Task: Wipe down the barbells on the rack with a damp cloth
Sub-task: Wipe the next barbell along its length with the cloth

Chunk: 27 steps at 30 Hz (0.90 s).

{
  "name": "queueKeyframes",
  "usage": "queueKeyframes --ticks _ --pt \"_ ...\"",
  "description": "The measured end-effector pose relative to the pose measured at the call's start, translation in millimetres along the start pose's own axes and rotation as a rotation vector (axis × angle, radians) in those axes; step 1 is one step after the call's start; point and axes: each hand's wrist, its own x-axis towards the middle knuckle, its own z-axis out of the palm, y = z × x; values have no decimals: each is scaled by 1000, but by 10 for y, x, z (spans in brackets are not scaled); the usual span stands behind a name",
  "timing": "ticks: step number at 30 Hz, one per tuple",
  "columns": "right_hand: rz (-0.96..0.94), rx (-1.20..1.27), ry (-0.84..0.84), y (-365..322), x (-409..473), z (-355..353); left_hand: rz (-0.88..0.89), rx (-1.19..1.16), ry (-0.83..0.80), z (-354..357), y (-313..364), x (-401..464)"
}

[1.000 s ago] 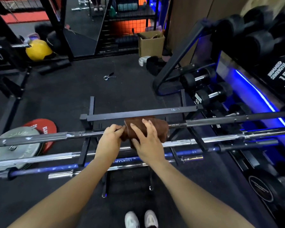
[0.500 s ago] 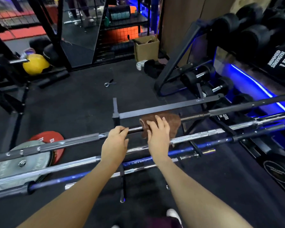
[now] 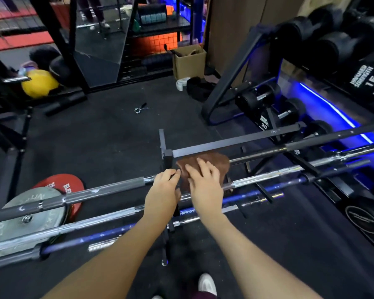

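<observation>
Dark rubber gym flooring [image 3: 99, 134] stretches under a low black steel barbell rack [image 3: 225, 144], on which several long bars lie side by side, running from lower left to upper right. At the centre, the right hand [image 3: 204, 184] lies on a brown, crumpled cloth [image 3: 212, 164] draped over the top grey-sleeved steel barbell [image 3: 108, 187]; its fingers are spread and only slightly bent, pressing the cloth down onto the shaft. Just beside it, the left hand [image 3: 163, 194] curls its fingers around the same bar, touching the cloth's left edge. Below that bar lie a chrome barbell [image 3: 274, 172], a blue-shafted barbell [image 3: 257, 193] and a shorter chrome bar [image 3: 257, 199], all resting in the rack. To the left, a grey weight plate [image 3: 20, 221] overlaps a red weight plate [image 3: 58, 182] on the floor. To the right stands a black dumbbell rack [image 3: 238, 67] holding black rubber dumbbells [image 3: 255, 99], lit from beneath by a blue light strip [image 3: 333, 108]. Farther back sit a brown cardboard box [image 3: 189, 61], a yellow ball [image 3: 39, 83] and a small metal collar clip [image 3: 140, 108].
</observation>
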Motion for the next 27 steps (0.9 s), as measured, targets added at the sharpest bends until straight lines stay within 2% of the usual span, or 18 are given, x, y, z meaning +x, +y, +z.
queueKeyframes --ticks 4,6,9,11,13,16,19,21,24,27 --pt "-189 -172 57 175 232 1 -17 -31 32 -22 -36 -31" --pt "-142 -239 31 259 430 -60 -36 -34 34 -31 -35 -16" --pt "29 -248 -111 264 662 -58 -41 -26 9 -6 -51 20" --pt "27 -221 -37 238 548 -11 -44 -41 9 5 -50 9" --pt "-34 -91 41 224 190 105 -29 -43 26 18 -39 0" --pt "-146 18 5 232 -120 177 5 -28 67 47 -49 18" --pt "-201 -50 8 290 199 126 15 27 70 24 -44 27" --pt "-175 -98 0 303 417 44 10 38 53 16 -37 28" --pt "-93 -46 -32 211 241 89 -1 37 43 23 -18 11" --pt "-188 -22 -10 141 -100 177 2 34 44 19 -12 6"
